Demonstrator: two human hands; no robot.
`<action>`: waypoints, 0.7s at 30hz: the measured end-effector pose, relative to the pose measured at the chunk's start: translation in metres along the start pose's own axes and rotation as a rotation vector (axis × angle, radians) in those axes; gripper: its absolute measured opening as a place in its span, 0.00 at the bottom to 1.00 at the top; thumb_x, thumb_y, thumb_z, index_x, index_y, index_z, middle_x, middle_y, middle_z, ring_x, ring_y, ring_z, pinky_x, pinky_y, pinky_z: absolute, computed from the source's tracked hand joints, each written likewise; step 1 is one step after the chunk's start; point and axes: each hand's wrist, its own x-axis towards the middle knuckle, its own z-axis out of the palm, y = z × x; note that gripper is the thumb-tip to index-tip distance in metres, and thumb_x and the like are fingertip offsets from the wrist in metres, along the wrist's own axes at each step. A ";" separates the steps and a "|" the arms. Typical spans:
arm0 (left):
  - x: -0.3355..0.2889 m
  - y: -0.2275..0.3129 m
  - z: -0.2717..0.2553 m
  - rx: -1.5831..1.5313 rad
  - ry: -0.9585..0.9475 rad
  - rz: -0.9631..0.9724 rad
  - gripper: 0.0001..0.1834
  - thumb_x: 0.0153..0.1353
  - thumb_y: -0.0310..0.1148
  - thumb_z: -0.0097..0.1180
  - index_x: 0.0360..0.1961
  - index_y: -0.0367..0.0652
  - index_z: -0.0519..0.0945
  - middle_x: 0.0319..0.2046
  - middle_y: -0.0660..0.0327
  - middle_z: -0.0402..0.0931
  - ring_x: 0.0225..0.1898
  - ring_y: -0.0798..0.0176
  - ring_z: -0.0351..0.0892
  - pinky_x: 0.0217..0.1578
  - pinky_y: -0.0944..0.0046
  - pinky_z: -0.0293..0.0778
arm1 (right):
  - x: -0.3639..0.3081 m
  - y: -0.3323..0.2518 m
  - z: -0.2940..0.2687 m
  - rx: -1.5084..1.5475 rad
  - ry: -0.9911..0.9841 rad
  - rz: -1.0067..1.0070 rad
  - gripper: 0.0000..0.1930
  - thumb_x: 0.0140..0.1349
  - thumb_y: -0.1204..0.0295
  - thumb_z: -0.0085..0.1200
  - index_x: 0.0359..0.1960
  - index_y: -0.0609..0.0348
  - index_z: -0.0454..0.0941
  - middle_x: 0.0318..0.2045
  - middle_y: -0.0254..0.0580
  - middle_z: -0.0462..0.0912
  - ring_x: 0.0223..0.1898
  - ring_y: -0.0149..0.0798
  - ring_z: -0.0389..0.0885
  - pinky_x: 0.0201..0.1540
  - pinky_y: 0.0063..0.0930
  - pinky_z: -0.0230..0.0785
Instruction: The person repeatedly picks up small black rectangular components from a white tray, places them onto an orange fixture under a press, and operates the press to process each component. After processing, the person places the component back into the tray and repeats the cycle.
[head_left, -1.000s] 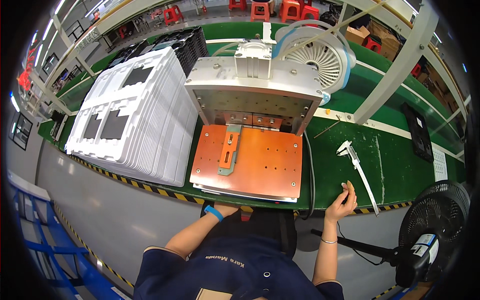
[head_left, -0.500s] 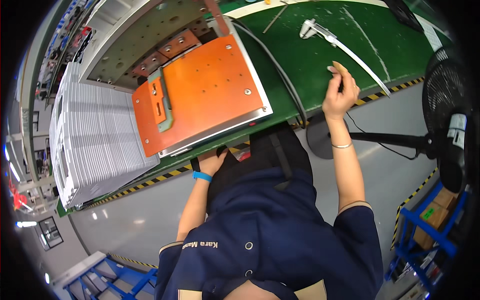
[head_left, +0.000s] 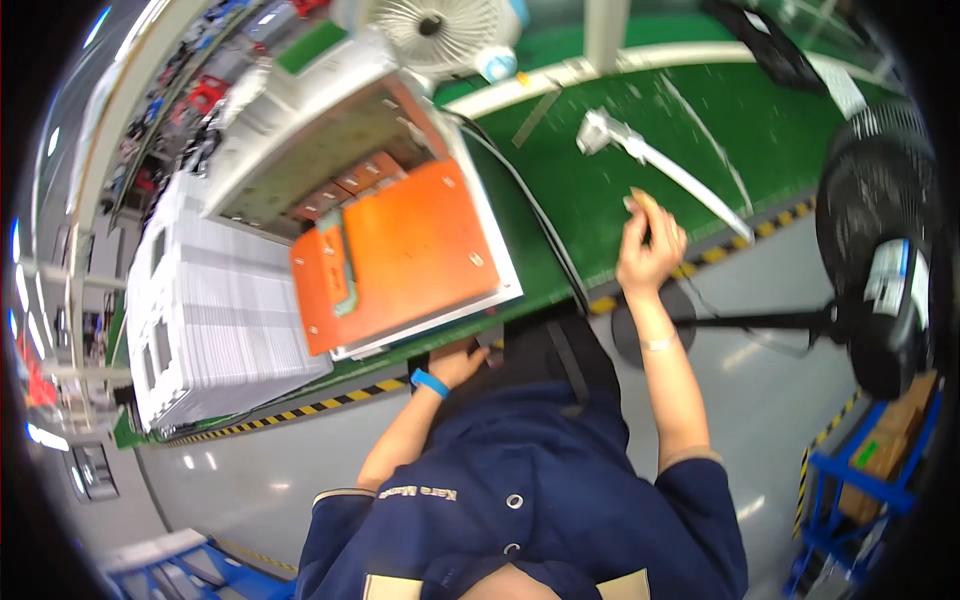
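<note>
My right hand (head_left: 652, 248) hovers over the front edge of the green bench (head_left: 590, 235), fingers loosely bent and apart, with a tan covering on one fingertip. Nothing is plainly held in it. Just beyond that hand lies a pale caliper (head_left: 685, 182). My left hand (head_left: 455, 364), with a blue wristband (head_left: 430, 382), is low by my lap at the bench edge, below the orange-topped fixture (head_left: 410, 250). Its fingers are mostly hidden. A grey-green strip and a small orange block (head_left: 325, 268) sit on the fixture's left side.
A tall stack of white sheets (head_left: 240, 310) stands left of the fixture. Behind the fixture is a white fan (head_left: 430, 25); a black fan (head_left: 875, 200) stands at right. A dark cable (head_left: 545, 215) crosses the bench. Blue racks (head_left: 880, 480) hold cardboard boxes.
The view has shifted, so the bench and fixture appear lower and the white fan shows. My left hand has moved right, closer to my lap. My right hand keeps its loose pose.
</note>
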 end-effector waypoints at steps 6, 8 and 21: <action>0.013 0.002 -0.003 -0.102 -0.009 0.045 0.31 0.60 0.52 0.55 0.59 0.43 0.72 0.59 0.46 0.69 0.60 0.41 0.67 0.59 0.49 0.64 | -0.001 0.002 -0.009 -0.033 -0.071 0.005 0.13 0.59 0.76 0.48 0.44 0.55 0.81 0.32 0.30 0.84 0.33 0.37 0.78 0.38 0.31 0.60; 0.015 0.006 -0.010 -0.209 -0.002 0.003 0.27 0.61 0.47 0.56 0.57 0.44 0.73 0.55 0.48 0.72 0.56 0.44 0.71 0.55 0.51 0.68 | 0.000 0.000 -0.010 -0.036 -0.103 0.023 0.13 0.60 0.76 0.47 0.44 0.56 0.81 0.33 0.32 0.84 0.34 0.38 0.78 0.38 0.32 0.59; -0.061 0.007 -0.069 -0.429 0.223 0.003 0.21 0.59 0.42 0.61 0.49 0.39 0.79 0.44 0.49 0.79 0.48 0.42 0.77 0.51 0.54 0.72 | -0.020 -0.091 -0.020 0.395 -0.324 0.160 0.19 0.69 0.64 0.43 0.49 0.68 0.76 0.46 0.50 0.79 0.49 0.46 0.76 0.53 0.36 0.66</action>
